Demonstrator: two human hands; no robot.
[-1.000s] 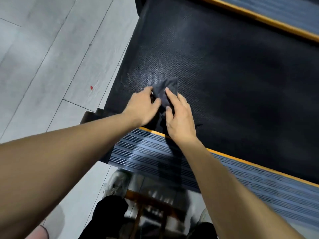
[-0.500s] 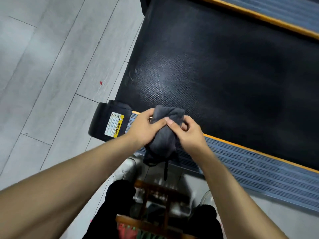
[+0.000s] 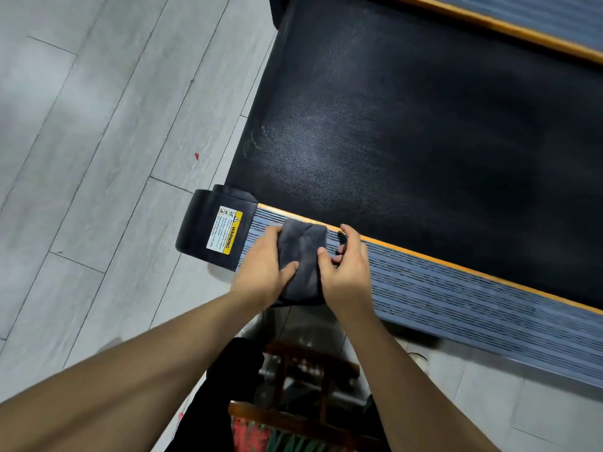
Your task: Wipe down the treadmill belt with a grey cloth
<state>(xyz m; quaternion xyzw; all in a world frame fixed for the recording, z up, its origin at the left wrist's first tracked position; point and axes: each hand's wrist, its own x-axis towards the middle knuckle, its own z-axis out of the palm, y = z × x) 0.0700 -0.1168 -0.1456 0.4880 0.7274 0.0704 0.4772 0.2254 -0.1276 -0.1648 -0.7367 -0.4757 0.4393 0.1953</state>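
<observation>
The black treadmill belt (image 3: 424,132) fills the upper right, with faint pale smears near its left end. A bunched grey cloth (image 3: 301,256) is held over the ribbed grey side rail (image 3: 456,305), off the belt. My left hand (image 3: 261,272) grips the cloth's left side, thumb pressed on its front. My right hand (image 3: 346,272) pinches its right side with the thumb, the fingers curled behind. The cloth's lower part hangs below both hands.
An orange strip (image 3: 424,254) separates rail and belt. A black end cap (image 3: 212,233) with a yellow warning label sits at the rail's left end. Grey floor planks (image 3: 98,158) lie to the left. A wooden stool (image 3: 310,386) and my dark-clad legs are below.
Both hands have lifted the cloth off the belt and pulled it back toward me over the side rail, bunching it between them.
</observation>
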